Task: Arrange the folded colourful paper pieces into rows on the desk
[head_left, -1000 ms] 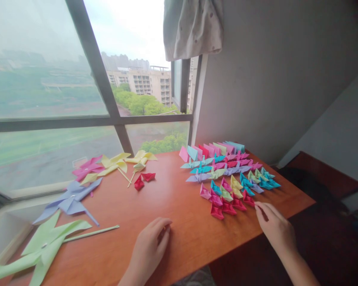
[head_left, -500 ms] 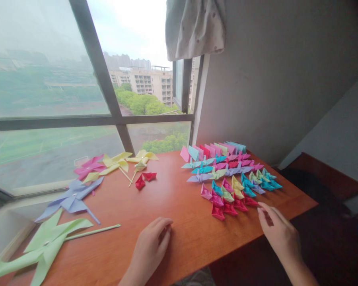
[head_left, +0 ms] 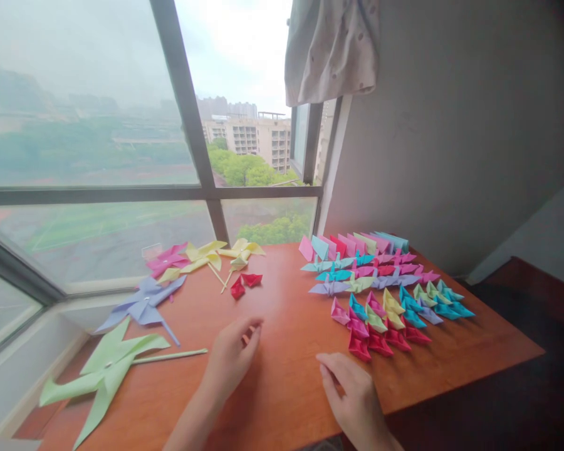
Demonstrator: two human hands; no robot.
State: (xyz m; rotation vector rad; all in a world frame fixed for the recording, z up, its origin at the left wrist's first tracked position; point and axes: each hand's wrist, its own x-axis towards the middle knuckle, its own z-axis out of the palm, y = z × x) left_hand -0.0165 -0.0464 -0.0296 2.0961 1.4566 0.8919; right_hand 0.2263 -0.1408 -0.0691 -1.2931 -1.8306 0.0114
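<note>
Over the middle of the table my left hand (head_left: 234, 352) hovers with loosely bent fingers, thumb apart from them and nothing held. Just beyond it lie two small red folded paper boats (head_left: 251, 280), side by side. My right hand (head_left: 350, 389) is near the table's front edge, empty, its thumb and fingers slightly parted. Beyond and to its right stands a row of red paper boats (head_left: 378, 344), with boats in yellow, blue, green and pink (head_left: 393, 309) behind. Rows of folded paper cranes (head_left: 331, 287) sit farther back.
Upright folded paper pieces (head_left: 342, 245) line the table's back right. On the left lie a green pinwheel (head_left: 108, 366), a purple pinwheel (head_left: 145, 302), a pink pinwheel (head_left: 168, 259) and yellow ones (head_left: 202, 255). A window frame (head_left: 207, 192) borders the wooden table (head_left: 282, 319).
My right hand has moved left, away from the red boat at the row's right end. My left hand has shifted slightly forward towards the two boats. The view has turned a little left.
</note>
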